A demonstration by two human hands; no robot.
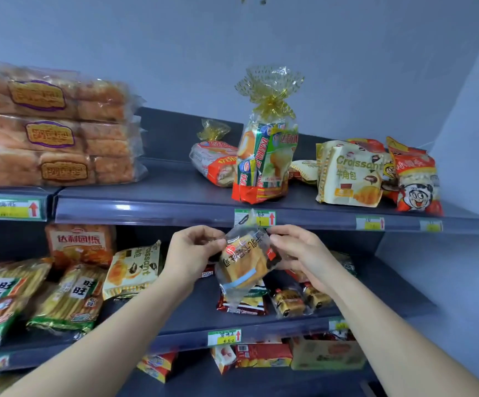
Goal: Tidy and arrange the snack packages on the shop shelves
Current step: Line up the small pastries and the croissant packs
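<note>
Both hands hold one clear packet of yellow bread (244, 260) in the air, just below the front lip of the top shelf (158, 209). My left hand (194, 250) pinches its left edge. On the other side my right hand (298, 253) grips the right edge. On the top shelf a tall gift bag of snacks (264, 156) with a gold bow stands upright, a similar bag (218, 161) lies behind it, and a Croissant bag (350, 176) leans at the right.
Stacked bread loaves (52, 127) fill the top left. The middle shelf (192, 333) carries rice cracker bags (3, 296), a croissant bag (132, 267) and small cake packets (290, 302). More packets and a carton (327, 355) sit on the lowest shelf. A blue wall closes the right side.
</note>
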